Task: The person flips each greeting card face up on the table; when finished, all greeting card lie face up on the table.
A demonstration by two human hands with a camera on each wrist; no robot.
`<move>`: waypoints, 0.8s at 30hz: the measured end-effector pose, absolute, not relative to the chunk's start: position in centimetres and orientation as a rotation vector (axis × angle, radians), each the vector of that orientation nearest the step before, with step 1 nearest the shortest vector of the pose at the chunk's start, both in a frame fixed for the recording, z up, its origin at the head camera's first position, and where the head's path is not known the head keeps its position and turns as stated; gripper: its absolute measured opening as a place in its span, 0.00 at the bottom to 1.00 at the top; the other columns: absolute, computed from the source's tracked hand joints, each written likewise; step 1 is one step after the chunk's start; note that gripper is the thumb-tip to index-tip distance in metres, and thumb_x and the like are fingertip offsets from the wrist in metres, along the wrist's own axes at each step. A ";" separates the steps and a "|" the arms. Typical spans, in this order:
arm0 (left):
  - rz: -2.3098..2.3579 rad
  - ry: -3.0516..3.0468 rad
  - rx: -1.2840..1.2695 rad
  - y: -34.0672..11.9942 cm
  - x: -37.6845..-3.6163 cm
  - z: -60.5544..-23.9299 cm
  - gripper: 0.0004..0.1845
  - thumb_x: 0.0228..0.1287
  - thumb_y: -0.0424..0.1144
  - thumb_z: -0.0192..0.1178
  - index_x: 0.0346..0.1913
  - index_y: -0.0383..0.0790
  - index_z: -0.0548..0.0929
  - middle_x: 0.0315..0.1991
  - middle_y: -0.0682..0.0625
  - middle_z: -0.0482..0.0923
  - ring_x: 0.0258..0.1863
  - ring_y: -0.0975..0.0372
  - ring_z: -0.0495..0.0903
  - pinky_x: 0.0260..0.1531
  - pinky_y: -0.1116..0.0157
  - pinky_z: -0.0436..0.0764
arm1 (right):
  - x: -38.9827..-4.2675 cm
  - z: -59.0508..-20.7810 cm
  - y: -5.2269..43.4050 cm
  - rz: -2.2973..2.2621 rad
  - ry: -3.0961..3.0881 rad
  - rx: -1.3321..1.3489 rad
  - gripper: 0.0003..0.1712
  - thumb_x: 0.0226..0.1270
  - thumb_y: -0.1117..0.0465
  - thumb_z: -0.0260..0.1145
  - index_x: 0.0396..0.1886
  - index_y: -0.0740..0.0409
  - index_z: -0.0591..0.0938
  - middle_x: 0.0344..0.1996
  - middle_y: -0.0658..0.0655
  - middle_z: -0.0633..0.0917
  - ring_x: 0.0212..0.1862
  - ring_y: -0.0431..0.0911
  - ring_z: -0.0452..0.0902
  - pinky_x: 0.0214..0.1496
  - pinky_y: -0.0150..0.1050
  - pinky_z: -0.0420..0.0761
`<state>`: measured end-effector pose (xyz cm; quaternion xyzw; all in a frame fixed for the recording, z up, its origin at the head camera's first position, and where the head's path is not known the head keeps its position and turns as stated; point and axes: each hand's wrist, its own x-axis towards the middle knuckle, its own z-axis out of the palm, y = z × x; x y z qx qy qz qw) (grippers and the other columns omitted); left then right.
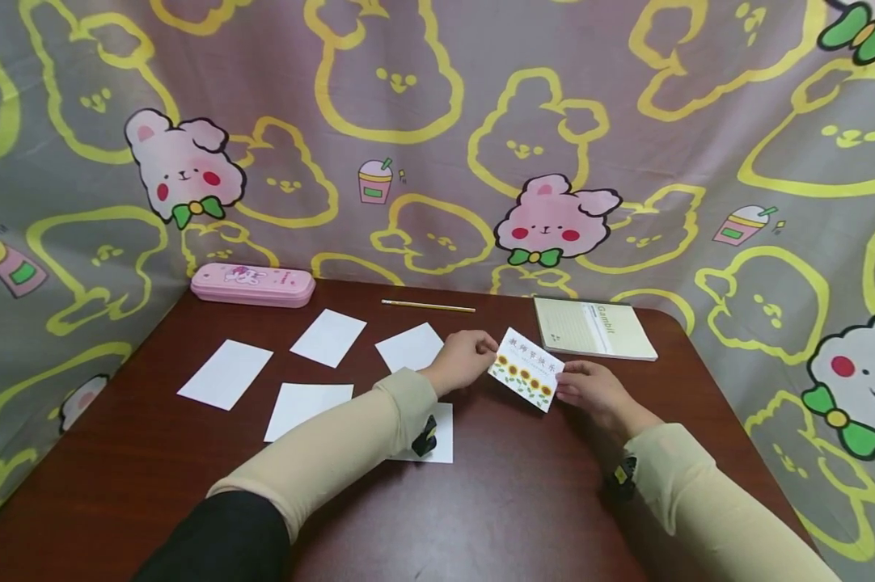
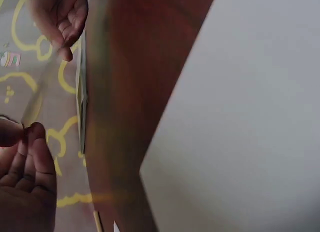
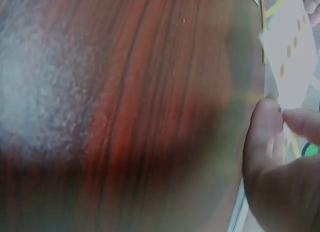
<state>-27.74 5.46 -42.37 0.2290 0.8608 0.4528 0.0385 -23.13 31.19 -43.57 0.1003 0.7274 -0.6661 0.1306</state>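
Note:
Both hands hold a small white card (image 1: 528, 369) printed with a row of sunflowers and a line of Chinese characters. My left hand (image 1: 462, 360) pinches its left edge between thumb and fingers. The right hand (image 1: 593, 390) pinches the opposite edge. Tilted, the card is held up over the brown table. In the left wrist view it appears nearly edge-on between the left hand (image 2: 25, 177) and the other hand. The right wrist view shows the right thumb and a finger meeting at the corner of the card (image 3: 292, 52).
Several blank white cards (image 1: 225, 374) lie face-up on the left and middle of the table (image 1: 510, 517), one partly under the left forearm. A pink pencil case (image 1: 253, 285), a pencil (image 1: 428, 306) and a notebook (image 1: 593, 327) lie along the back, before a patterned curtain (image 1: 437, 97).

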 end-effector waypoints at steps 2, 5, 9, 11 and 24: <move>1.374 2.603 0.694 6.0 -27.5 -42.8 0.14 0.66 0.29 0.58 0.51 0.33 0.87 0.33 0.52 0.83 0.20 0.68 0.74 0.28 0.71 0.77 | -23.1 -43.5 31.3 -1.850 2.204 0.379 0.21 0.76 0.70 0.60 0.60 0.78 0.67 0.35 0.54 0.82 0.35 0.38 0.81 0.41 0.33 0.85; 1.439 2.476 0.608 6.6 -26.9 -43.3 0.21 0.66 0.28 0.58 0.61 0.29 0.82 0.32 0.52 0.82 0.22 0.67 0.74 0.24 0.72 0.73 | -23.1 -43.4 31.6 -1.714 2.326 0.459 0.20 0.75 0.67 0.63 0.58 0.77 0.71 0.33 0.51 0.83 0.33 0.37 0.80 0.37 0.32 0.82; 1.554 2.277 0.446 7.2 -26.3 -43.7 0.24 0.68 0.29 0.58 0.66 0.26 0.77 0.33 0.49 0.82 0.27 0.62 0.78 0.22 0.69 0.73 | -23.1 -43.3 32.1 -1.618 2.423 0.481 0.16 0.74 0.66 0.63 0.54 0.74 0.75 0.32 0.51 0.83 0.33 0.38 0.79 0.35 0.33 0.81; 1.553 2.222 0.391 7.5 -26.1 -43.7 0.22 0.70 0.31 0.58 0.64 0.28 0.80 0.39 0.48 0.84 0.33 0.59 0.81 0.28 0.67 0.77 | -23.3 -43.3 32.2 -1.599 2.449 0.487 0.15 0.73 0.67 0.62 0.53 0.74 0.76 0.34 0.54 0.82 0.33 0.39 0.79 0.35 0.33 0.81; 1.558 2.126 0.271 9.6 -24.0 -43.7 0.25 0.71 0.36 0.59 0.66 0.26 0.77 0.63 0.41 0.78 0.52 0.60 0.78 0.49 0.66 0.77 | -24.5 -44.2 33.6 -1.494 2.497 0.468 0.16 0.73 0.69 0.61 0.53 0.78 0.75 0.39 0.63 0.81 0.34 0.41 0.80 0.37 0.37 0.86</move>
